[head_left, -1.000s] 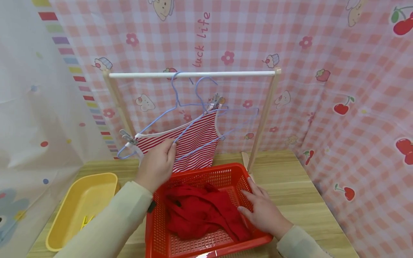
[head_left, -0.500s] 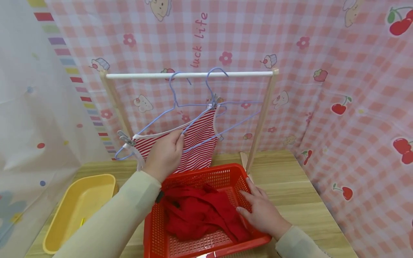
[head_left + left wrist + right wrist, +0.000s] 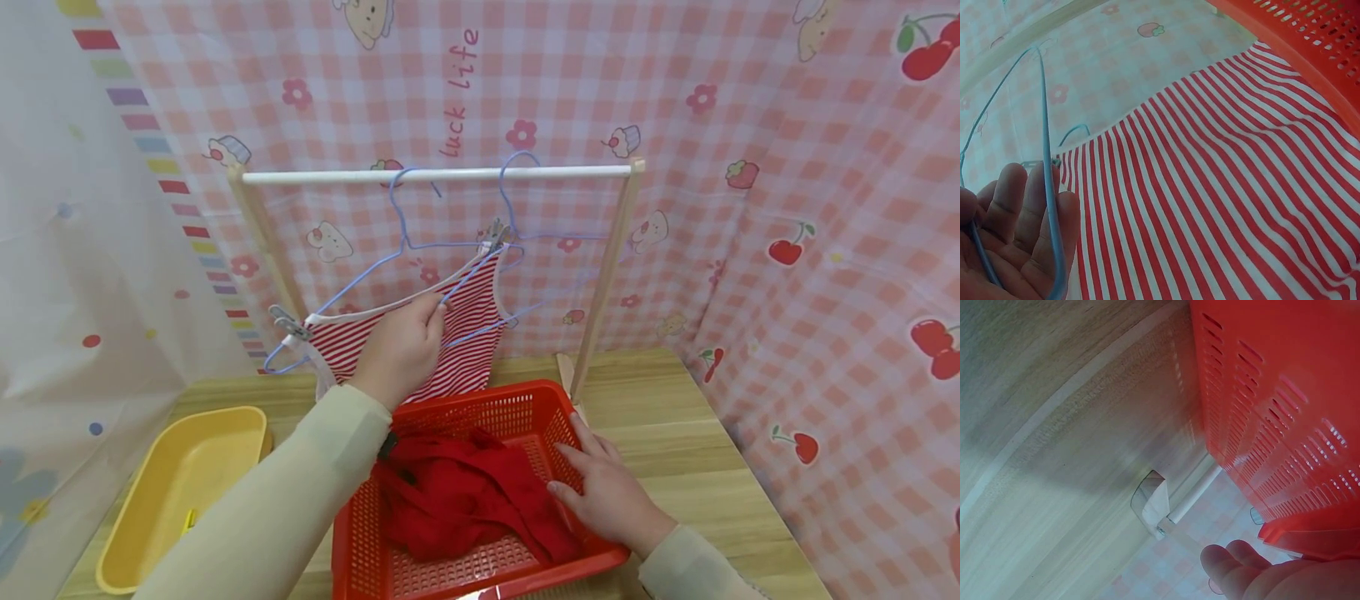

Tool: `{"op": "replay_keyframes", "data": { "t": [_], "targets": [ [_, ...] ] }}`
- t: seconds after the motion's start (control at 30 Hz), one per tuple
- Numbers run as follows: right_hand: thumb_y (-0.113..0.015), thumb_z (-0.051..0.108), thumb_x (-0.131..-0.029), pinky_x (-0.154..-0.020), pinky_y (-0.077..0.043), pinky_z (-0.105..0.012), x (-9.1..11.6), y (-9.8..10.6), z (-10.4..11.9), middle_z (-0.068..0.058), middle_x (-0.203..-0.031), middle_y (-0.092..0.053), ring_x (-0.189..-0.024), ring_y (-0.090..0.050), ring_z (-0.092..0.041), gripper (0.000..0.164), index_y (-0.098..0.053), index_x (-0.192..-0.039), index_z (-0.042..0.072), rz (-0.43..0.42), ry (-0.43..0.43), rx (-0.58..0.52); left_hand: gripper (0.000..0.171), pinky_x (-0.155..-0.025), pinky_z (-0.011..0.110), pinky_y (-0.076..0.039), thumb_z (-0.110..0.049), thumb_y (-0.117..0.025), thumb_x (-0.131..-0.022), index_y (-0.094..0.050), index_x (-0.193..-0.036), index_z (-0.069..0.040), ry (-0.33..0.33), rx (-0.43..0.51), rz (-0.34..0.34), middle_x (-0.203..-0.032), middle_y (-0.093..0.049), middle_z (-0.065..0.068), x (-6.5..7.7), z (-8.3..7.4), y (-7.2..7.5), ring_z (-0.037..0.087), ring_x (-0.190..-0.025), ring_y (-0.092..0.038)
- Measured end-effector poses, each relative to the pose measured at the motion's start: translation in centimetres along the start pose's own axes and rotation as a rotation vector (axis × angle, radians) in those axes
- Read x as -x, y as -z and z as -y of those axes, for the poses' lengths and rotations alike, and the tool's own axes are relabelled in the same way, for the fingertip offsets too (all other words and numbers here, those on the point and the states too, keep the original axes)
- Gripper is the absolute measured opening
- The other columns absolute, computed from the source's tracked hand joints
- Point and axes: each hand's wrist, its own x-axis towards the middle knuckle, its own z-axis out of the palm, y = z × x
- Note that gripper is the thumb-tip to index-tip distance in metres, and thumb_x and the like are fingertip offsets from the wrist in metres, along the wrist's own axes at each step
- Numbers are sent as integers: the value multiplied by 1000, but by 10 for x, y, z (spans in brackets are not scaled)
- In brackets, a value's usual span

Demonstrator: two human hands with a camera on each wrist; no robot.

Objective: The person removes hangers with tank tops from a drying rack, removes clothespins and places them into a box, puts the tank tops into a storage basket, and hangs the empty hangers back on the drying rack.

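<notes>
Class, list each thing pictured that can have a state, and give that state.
Striped top: hanging, clipped
Grey clips: closed
First blue hanger: hooked on white rail, tilted
Second blue hanger: bare; hooked or not, unclear
Left grip: holding second blue hanger
Red cloth: crumpled
Red basket: holding red cloth
Right grip: resting on red basket
Yellow tray: holding a yellow item

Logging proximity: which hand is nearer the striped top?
Left. The left hand is in front of the striped top; the right hand is farther, at the right side of the red basket.
</notes>
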Motion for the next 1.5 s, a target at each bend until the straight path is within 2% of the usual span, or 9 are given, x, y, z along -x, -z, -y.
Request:
{"op": "replay_keyframes", "data": {
  "t": [0.13, 0.27, 0.43, 0.63, 0.87, 0.97, 1.2, 1.4, 1.5],
  "targets": [
    [-78, 37, -95, -114, -46, -61, 0, 0, 0, -6, -178, -16, -151, -35, -43, 63, -60, -148, 9, -2, 1, -1, 28, -84, 52, -55, -30, -45, -112, -69, -110, -14, 6, -10, 11, -85, -68, 11, -2, -3, -5, 32, -89, -69],
    [-78, 36, -95, -114, -46, -61, 1, 0, 0, -7, -178, -15, -151, -35, -43, 63, -60, -148, 8, -5, 1, -1, 28, -80, 51, -53, -29, -45, -112, -64, -100, -12, 3, -23, 39, -71, -53, 9, -5, -6, -10, 32, -82, -63],
    [-77, 37, -96, -114, -47, -60, -1, -1, -1, -8, -178, -15, -149, -35, -44, 63, -60, -148, 8, -5, 18, 12, 28, -77, 48, -51, -30, -43, -113, -65, -107, -14, 34, -29, 77, -69, -51, 7, -7, -10, -16, 30, -77, -59],
    [-77, 37, -96, -113, -47, -60, -1, -1, -3, -8, -178, -14, -148, -36, -46, 62, -60, -148, 8, -8, 27, 20, 29, -86, 51, -54, -31, -43, -113, -67, -112, -15, 43, -31, 94, -76, -58, 8, -10, -12, -23, 30, -89, -67],
    [-77, 37, -96, -113, -48, -59, -1, -2, -3, -7, -178, -14, -148, -37, -44, 62, -60, -148, 8, -9, 32, 22, 28, -80, 49, -52, -32, -43, -113, -66, -114, -16, 45, -64, 106, -74, -56, 7, -10, -11, -26, 30, -82, -61],
    [-77, 37, -95, -113, -48, -59, -1, -2, -3, -7, -178, -15, -148, -37, -45, 62, -60, -148, 8, -16, 36, 22, 29, -84, 50, -53, -33, -43, -114, -67, -120, -18, 47, -70, 125, -80, -61, 8, -10, -11, -26, 29, -88, -65],
    [-78, 35, -95, -113, -48, -60, -1, -2, -3, -9, -178, -16, -147, -38, -45, 62, -61, -147, 7, -22, 40, 19, 37, -100, 54, -55, -34, -41, -114, -63, -139, -20, 60, -88, 165, -121, -75, 10, -6, -7, -24, 33, -116, -71],
    [-78, 36, -95, -112, -48, -60, -1, -2, -2, -9, -178, -16, -148, -38, -45, 63, -60, -148, 8, -13, 26, 21, 40, -102, 55, -55, -33, -42, -114, -60, -145, -17, 57, -96, 188, -131, -73, 12, -2, -2, -23, 34, -119, -71],
    [-78, 37, -95, -112, -48, -60, -2, -2, -2, -9, -178, -16, -148, -38, -45, 63, -60, -148, 8, -10, 26, 24, 37, -95, 55, -56, -33, -41, -114, -62, -140, -17, 47, -119, 209, -122, -74, 11, 1, 2, -24, 33, -112, -72]
  ]
}}
